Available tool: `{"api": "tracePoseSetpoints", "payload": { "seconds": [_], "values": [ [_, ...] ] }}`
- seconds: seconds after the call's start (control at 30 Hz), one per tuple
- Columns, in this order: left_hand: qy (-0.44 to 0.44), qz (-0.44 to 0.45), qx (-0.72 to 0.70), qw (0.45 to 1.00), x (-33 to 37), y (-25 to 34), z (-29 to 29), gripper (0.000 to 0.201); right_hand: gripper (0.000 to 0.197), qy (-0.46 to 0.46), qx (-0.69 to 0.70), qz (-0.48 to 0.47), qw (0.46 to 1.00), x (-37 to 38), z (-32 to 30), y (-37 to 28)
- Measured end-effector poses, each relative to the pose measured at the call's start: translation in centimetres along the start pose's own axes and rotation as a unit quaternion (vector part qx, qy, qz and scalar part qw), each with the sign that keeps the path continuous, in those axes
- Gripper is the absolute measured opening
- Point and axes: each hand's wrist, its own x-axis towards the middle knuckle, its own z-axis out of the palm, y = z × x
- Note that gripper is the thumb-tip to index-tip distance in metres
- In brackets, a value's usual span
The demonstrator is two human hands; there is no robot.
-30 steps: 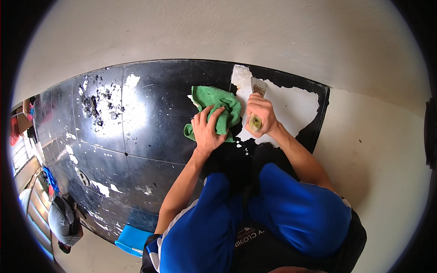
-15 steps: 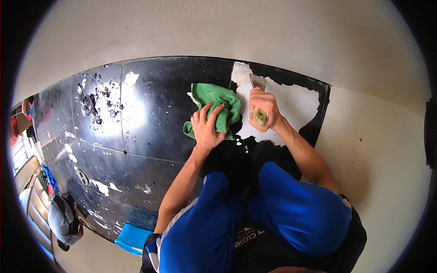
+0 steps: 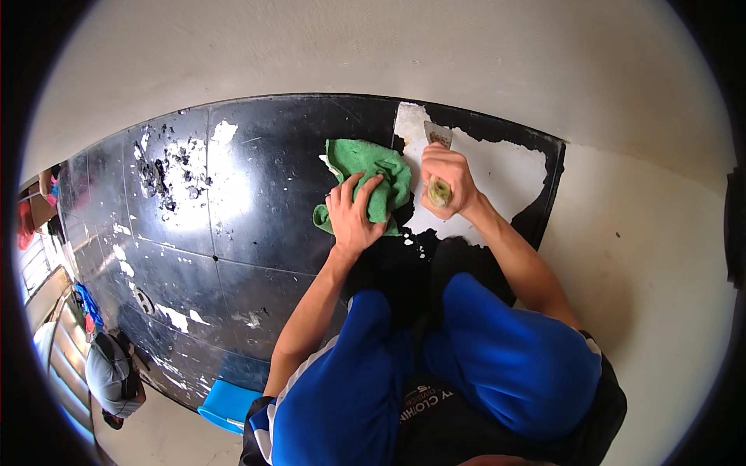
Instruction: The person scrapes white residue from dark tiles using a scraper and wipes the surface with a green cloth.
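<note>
My right hand (image 3: 449, 182) is wrapped round the handle of a putty knife (image 3: 437, 135), whose stained blade points away from me. Its yellow-green butt shows below the fist. The blade is over a white bare patch (image 3: 497, 175) where the black coating is gone, with ragged black edges round it. To the left, my left hand (image 3: 355, 217) presses on a bunched green cloth (image 3: 365, 159), fingers bent into its folds. The cloth lies on the black surface (image 3: 287, 186), next to the white patch.
Walls meet the black surface along its far and right edges. Black flakes (image 3: 159, 179) and worn spots lie at the left. A blue plastic stool or chair (image 3: 227, 405) stands at lower left. Another person (image 3: 115, 380) is further left. My blue-clad knees (image 3: 505, 349) are close below my hands.
My right hand and the putty knife have shifted slightly left and away from me over the white patch. The left hand stays on the cloth.
</note>
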Motion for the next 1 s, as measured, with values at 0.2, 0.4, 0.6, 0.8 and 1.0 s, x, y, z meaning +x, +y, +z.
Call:
{"api": "tracePoseSetpoints", "payload": {
  "seconds": [0.2, 0.4, 0.6, 0.8, 1.0],
  "values": [
    [0.0, 0.001, 0.004, 1.0, 0.1, 0.0, -0.1, 0.076, 0.029, -0.015, 0.02, 0.003, 1.0, -0.4, -0.1, -0.3],
    [0.004, 0.003, 0.0, 1.0, 0.0, 0.0, 0.0, 0.074, 0.024, -0.031, 0.012, -0.01, 0.999, -0.5, 0.3, -0.6],
    [-0.003, -0.003, 0.003, 1.0, -0.2, -0.1, 0.0, 0.074, 0.027, -0.011, 0.009, -0.01, 1.0, -0.7, 0.7, -0.5],
    [0.002, 0.0, 0.004, 1.0, -0.4, 0.0, 0.1, 0.075, 0.028, 0.005, -0.012, -0.004, 1.0, -0.2, 0.1, 0.4],
    [0.006, 0.004, 0.002, 1.0, 0.0, -0.1, 0.1, 0.075, 0.027, -0.01, 0.024, 0.0, 1.0, 0.4, -0.2, 0.4]
  ]
}}
